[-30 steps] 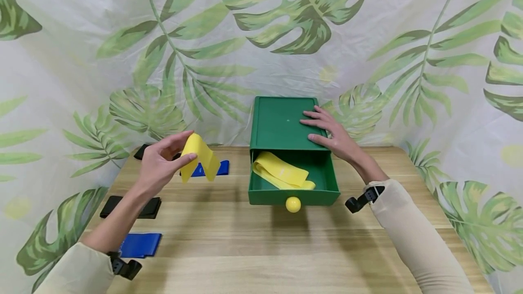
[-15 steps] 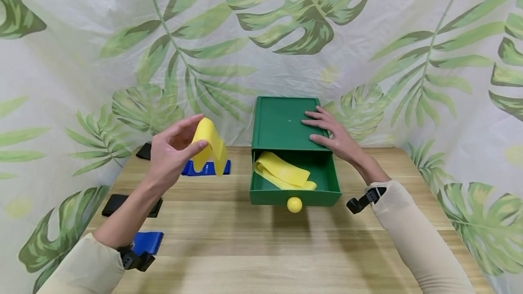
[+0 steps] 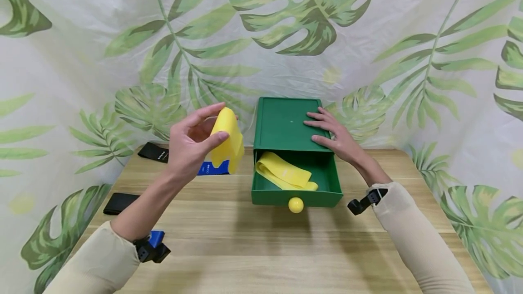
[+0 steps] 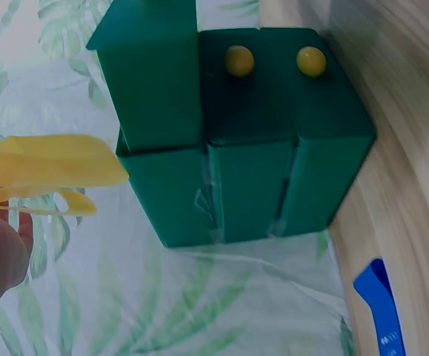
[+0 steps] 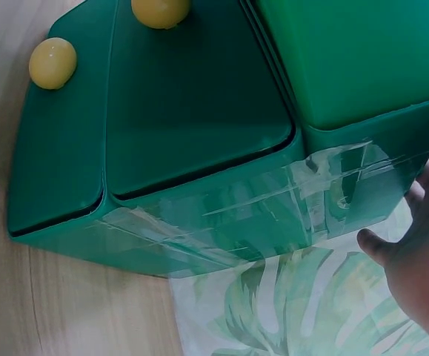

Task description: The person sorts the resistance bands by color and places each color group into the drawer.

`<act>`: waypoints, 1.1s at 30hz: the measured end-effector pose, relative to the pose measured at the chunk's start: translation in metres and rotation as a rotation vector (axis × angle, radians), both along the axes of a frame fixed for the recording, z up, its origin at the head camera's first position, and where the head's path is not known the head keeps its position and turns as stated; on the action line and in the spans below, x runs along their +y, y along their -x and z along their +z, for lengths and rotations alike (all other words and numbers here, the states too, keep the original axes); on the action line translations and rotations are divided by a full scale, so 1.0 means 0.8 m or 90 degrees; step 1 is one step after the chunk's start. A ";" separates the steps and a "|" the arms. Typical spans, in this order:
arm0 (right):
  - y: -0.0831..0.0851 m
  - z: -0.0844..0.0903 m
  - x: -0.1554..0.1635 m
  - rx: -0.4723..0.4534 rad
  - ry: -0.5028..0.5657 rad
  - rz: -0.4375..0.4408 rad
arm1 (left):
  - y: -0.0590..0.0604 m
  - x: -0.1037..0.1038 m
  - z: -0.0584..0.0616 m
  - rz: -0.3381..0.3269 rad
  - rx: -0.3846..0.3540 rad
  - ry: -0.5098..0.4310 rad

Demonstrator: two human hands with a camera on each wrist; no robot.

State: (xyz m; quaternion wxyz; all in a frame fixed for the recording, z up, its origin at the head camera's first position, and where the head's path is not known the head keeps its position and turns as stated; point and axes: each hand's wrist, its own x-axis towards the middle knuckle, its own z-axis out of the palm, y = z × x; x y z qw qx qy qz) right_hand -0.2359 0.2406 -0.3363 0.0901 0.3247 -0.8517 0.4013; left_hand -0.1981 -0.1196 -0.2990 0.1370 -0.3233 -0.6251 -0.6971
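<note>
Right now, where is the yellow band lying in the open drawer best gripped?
Probably from above, pinching the raised folded end of the yellow band near the drawer's front wall. The drawer is open on top, its walls block sideways approach, and the band lies flat except at that fold.

Blue bands (image 3: 213, 168) and black bands (image 3: 119, 203) on table (image 3: 253, 248).

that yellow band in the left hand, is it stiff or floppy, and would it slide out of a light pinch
Probably floppy: the yellow band drapes over the left hand and hangs in folds. It looks thin and light, since thumb and fingers alone carry it. Its smooth surface may slip from a loose pinch. The band in the open drawer also lies limp.
</note>
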 end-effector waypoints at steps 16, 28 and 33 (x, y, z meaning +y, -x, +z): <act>0.001 -0.001 0.001 0.004 0.000 -0.003 | 0.003 0.061 0.003 -0.089 0.009 0.013; 0.002 -0.001 -0.001 -0.004 -0.004 -0.008 | 0.000 0.103 -0.021 -0.137 -0.017 0.130; 0.001 -0.001 0.000 -0.005 -0.003 -0.009 | -0.001 0.120 -0.031 -0.145 -0.006 0.167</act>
